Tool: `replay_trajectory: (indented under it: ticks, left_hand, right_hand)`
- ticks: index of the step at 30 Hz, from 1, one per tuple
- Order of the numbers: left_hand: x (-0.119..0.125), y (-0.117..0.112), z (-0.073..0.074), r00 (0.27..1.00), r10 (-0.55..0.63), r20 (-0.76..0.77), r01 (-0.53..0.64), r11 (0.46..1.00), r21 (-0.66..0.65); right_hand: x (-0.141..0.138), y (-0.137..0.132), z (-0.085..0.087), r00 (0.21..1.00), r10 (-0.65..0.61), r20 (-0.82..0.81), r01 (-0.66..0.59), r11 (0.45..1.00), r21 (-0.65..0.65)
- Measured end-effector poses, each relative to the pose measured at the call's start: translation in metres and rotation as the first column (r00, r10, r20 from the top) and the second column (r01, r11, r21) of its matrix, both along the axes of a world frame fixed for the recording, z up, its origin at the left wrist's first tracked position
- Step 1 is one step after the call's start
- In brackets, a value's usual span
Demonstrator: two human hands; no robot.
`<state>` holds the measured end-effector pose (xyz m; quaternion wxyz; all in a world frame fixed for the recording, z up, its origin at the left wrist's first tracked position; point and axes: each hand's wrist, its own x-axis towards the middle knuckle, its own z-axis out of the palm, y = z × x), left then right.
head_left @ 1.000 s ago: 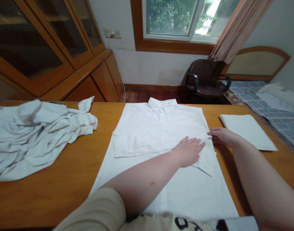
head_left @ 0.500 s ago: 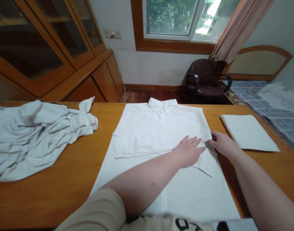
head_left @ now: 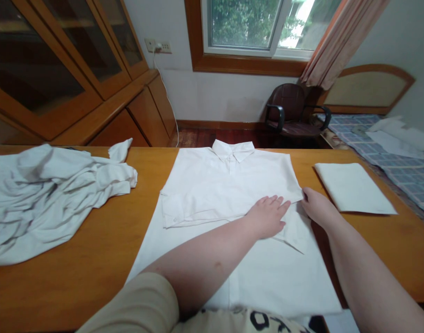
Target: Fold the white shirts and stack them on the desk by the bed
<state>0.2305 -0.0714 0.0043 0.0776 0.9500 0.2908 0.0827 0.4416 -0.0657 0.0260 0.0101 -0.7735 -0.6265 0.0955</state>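
A white collared shirt (head_left: 205, 185) lies spread on the table, its collar at the far side. One sleeve is folded across the body on the left. My left hand (head_left: 267, 216) reaches across and rests flat on the right part of the shirt, fingers stretched out. At the shirt's right edge, my right hand (head_left: 315, 207) is closed, pinching the cloth at the side near the sleeve. Its thumb and fingertips are partly hidden. Below my left hand a loose fold of cloth slants toward me.
A crumpled heap of white cloth (head_left: 55, 194) covers the left of the wooden table (head_left: 104, 259). A neatly folded white cloth (head_left: 354, 188) lies on the right. Beyond the table stand a brown armchair (head_left: 290, 106), a bed (head_left: 378, 152) and a glass-door cabinet (head_left: 118, 106).
My right hand has closed more tightly on the shirt's side edge. My left hand stays flat, its fingers a little closer together. The camera view has shifted slightly.
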Motion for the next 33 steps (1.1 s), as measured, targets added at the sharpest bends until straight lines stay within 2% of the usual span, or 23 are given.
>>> replay_trajectory:
  ticks: [3, 5, 6, 9, 12, 17, 20, 23, 27, 30, 33]
  left_hand:
    - [0.001, 0.000, -0.003, 1.000, 0.000, -0.010, 0.000, 1.000, 0.011]
    - [0.001, 0.000, -0.004, 1.000, -0.005, -0.007, 0.005, 1.000, 0.016]
    - [0.001, 0.001, -0.003, 1.000, -0.007, -0.004, 0.007, 1.000, 0.015]
    - [0.002, 0.001, 0.000, 1.000, -0.016, 0.003, 0.016, 1.000, 0.011]
    - [0.001, 0.001, 0.003, 1.000, -0.008, 0.023, 0.008, 1.000, 0.024]
    - [-0.001, 0.003, 0.000, 0.993, 0.101, 0.068, -0.104, 0.994, 0.046]
    - [-0.002, 0.005, -0.006, 0.992, 0.120, 0.042, -0.122, 0.992, 0.042]
    - [-0.001, 0.005, -0.008, 0.994, 0.107, 0.016, -0.107, 0.994, 0.033]
    - [0.001, 0.001, 0.001, 0.991, 0.119, -0.059, -0.120, 0.993, -0.010]
    - [-0.016, -0.001, 0.013, 0.984, 0.137, -0.118, -0.146, 0.987, -0.072]
    - [-0.062, 0.006, 0.023, 0.973, 0.179, -0.143, -0.199, 0.970, -0.142]
  right_hand:
    - [0.014, -0.003, 0.001, 0.944, 0.049, -0.326, -0.062, 0.998, -0.028]
    - [0.018, -0.003, 0.001, 0.875, 0.008, -0.484, -0.019, 1.000, -0.017]
    - [0.017, -0.003, 0.001, 0.864, -0.025, -0.504, 0.030, 1.000, 0.002]
    - [0.010, 0.003, -0.001, 0.919, -0.108, -0.379, 0.150, 0.985, 0.083]
    - [0.006, 0.010, -0.005, 0.946, -0.132, -0.295, 0.168, 0.981, 0.099]
    - [0.021, 0.013, -0.016, 0.896, -0.190, -0.402, 0.235, 0.970, 0.064]
    - [0.027, 0.015, -0.020, 0.875, -0.221, -0.430, 0.264, 0.963, 0.043]
    - [0.022, 0.029, -0.015, 0.893, -0.247, -0.377, 0.283, 0.958, 0.042]
    - [0.006, 0.065, 0.000, 0.948, -0.219, -0.230, 0.224, 0.975, -0.007]
    - [-0.004, 0.091, 0.003, 0.959, -0.228, -0.167, 0.228, 0.973, -0.019]
    - [-0.001, 0.105, -0.006, 0.959, -0.249, -0.139, 0.253, 0.967, 0.014]
